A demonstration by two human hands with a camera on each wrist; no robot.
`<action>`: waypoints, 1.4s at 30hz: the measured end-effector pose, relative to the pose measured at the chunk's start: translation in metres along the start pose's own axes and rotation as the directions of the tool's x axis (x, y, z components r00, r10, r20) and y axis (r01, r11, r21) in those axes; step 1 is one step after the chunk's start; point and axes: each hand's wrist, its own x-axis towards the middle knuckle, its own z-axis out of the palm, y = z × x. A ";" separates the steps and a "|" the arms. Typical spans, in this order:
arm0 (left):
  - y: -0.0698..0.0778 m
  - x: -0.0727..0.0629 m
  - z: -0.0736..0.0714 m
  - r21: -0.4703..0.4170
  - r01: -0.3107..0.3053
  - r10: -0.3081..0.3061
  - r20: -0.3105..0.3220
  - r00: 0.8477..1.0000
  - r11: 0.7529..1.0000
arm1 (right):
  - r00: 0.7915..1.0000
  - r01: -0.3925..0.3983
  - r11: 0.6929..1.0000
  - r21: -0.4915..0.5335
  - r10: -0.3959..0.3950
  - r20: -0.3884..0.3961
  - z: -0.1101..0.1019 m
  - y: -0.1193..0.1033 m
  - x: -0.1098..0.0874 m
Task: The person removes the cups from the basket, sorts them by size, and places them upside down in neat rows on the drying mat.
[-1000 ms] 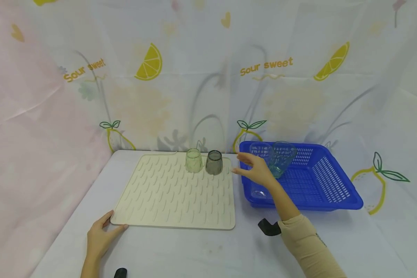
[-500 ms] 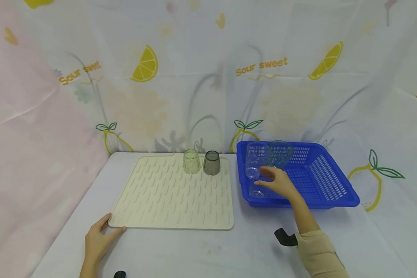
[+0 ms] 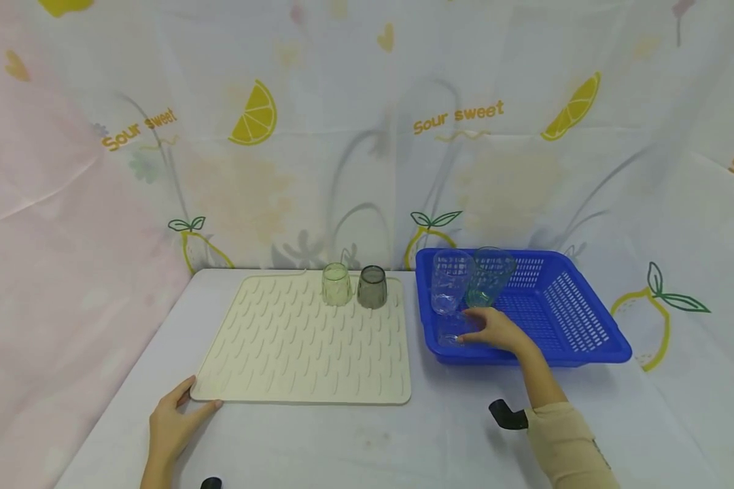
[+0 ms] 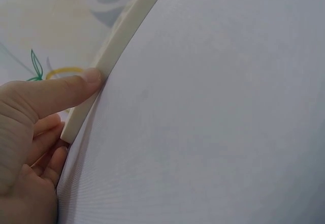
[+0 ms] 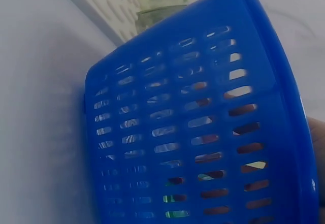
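In the head view, my left hand (image 3: 174, 424) grips the front-left corner of a cream ribbed drying mat (image 3: 300, 346). The left wrist view shows its thumb (image 4: 76, 87) against the mat's edge, with the other fingers around the corner. My right hand (image 3: 495, 329) reaches into a blue plastic basket (image 3: 599, 353), thumb and fingers apart. Its fingertips are right at a clear glass (image 3: 449, 333) in the basket's front-left corner. Behind it lean a tall clear glass (image 3: 449, 282) and a bluish-green glass (image 3: 489, 278). Slots in the basket wall (image 5: 172, 102) partly hide the right hand (image 5: 318, 158).
A pale green glass (image 3: 336, 285) and a grey glass (image 3: 372, 288) stand upside down side by side at the mat's back right. A patterned cloth (image 3: 342, 136) hangs behind the white table (image 3: 318, 441). A black wrist-camera piece (image 3: 508, 414) sticks out by the right sleeve.
My right hand has moved right from beside the grey glass into the basket, then slightly down to the front clear glass. My left hand keeps its place at the mat corner.
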 end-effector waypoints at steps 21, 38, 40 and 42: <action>0.003 0.000 -0.001 0.015 -0.001 0.001 0.011 1.000 1.000 | 0.995 0.028 0.995 0.098 -0.037 0.094 -0.003 0.009 0.000; 0.001 -0.002 0.000 -0.061 0.007 -0.010 -0.041 0.999 0.998 | 0.969 0.104 0.965 0.241 -0.152 0.193 -0.006 0.007 0.000; 0.001 -0.002 0.000 -0.060 0.007 -0.010 -0.045 0.999 0.998 | 0.966 0.124 0.963 0.238 -0.172 0.194 -0.005 0.007 0.003; 0.001 -0.002 0.000 -0.057 0.011 -0.014 -0.050 0.999 0.998 | 0.965 0.142 0.964 0.226 -0.186 0.187 -0.003 0.008 0.006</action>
